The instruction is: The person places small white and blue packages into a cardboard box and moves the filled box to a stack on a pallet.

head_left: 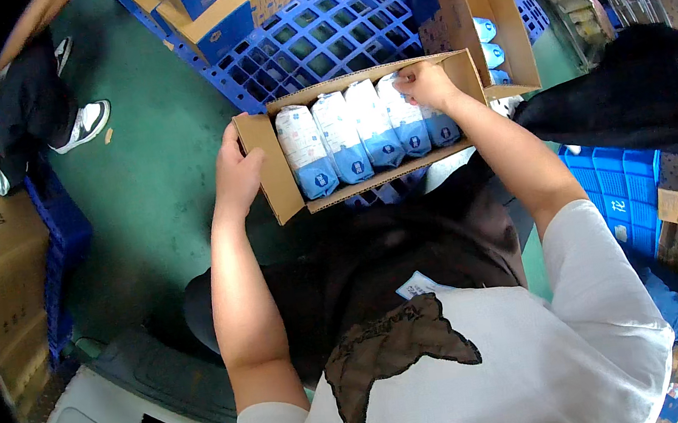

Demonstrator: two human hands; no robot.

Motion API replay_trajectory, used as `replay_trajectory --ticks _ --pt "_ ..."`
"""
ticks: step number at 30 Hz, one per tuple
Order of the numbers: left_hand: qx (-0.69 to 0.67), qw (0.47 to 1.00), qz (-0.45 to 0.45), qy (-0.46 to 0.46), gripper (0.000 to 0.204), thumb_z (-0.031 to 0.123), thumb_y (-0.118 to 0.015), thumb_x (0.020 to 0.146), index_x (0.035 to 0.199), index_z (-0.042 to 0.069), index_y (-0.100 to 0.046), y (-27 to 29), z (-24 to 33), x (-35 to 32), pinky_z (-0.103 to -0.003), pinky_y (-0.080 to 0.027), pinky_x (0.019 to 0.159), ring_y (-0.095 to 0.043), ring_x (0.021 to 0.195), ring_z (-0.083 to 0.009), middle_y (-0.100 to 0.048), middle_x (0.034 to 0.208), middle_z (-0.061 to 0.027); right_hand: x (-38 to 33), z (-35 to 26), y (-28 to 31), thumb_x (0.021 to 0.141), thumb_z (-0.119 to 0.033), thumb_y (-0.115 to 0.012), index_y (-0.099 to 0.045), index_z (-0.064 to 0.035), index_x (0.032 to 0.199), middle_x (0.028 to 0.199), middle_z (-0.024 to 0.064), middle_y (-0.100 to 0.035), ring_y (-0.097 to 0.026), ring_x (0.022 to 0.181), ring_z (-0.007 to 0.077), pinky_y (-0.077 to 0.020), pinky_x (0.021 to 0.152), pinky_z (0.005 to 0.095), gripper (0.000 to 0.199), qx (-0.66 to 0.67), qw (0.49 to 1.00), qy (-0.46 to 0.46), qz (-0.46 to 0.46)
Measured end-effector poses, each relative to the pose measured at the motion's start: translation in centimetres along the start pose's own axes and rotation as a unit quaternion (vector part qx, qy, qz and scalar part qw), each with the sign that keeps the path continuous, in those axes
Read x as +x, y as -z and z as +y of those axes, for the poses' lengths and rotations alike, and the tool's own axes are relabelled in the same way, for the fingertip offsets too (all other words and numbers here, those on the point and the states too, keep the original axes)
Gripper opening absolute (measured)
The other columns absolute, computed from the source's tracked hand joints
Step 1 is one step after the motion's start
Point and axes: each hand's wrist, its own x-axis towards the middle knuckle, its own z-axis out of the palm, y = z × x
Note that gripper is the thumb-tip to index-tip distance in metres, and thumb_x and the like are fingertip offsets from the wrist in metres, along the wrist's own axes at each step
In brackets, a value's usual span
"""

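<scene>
An open cardboard box is in front of me, tilted, with a row of several white-and-blue soft packs standing side by side in it. My left hand grips the box's left end, its thumb on the end flap. My right hand reaches over the far long side at the right end of the row. Its fingers are bent and closed on the upper end of a white-and-blue pack. The fingertips are partly hidden, and my hand and wrist cover part of the rightmost pack.
Beyond the box lies a blue plastic pallet bearing another open carton with similar packs and blue-and-brown cartons. At left, a person stands near a large carton. Blue crates and a dark-clothed person are right.
</scene>
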Motion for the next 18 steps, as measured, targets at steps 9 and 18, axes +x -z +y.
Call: replay_trajectory --ticks 9,18 --pt "0.102 0.994 0.016 -0.028 0.05 0.002 -0.046 0.076 0.126 0.003 -0.041 -0.8 0.9 0.2 -0.032 -0.044 0.087 -0.057 0.101 -0.0221 -0.058 0.111 -0.0142 -0.7 -0.4 -1.5 0.068 -0.022 -0.065 -0.066 -0.009 0.074 0.08 0.0128 -0.066 -0.063 0.079 0.0296 -0.0496 0.074 0.0383 0.014 -0.016 0.991 -0.01 0.134" --pt "0.262 0.937 0.136 -0.188 0.063 0.033 -0.06 0.084 0.131 0.001 -0.033 -2.1 -0.6 0.4 -0.044 -0.032 0.1 -0.039 0.121 -0.0369 -0.038 0.133 -0.0218 -12.5 -5.3 6.5 0.075 -0.008 -0.064 -0.059 -0.0048 0.075 0.07 0.0077 -0.052 -0.055 0.065 0.0232 -0.0439 0.06 0.0329 0.006 0.093 0.949 0.232 0.191"
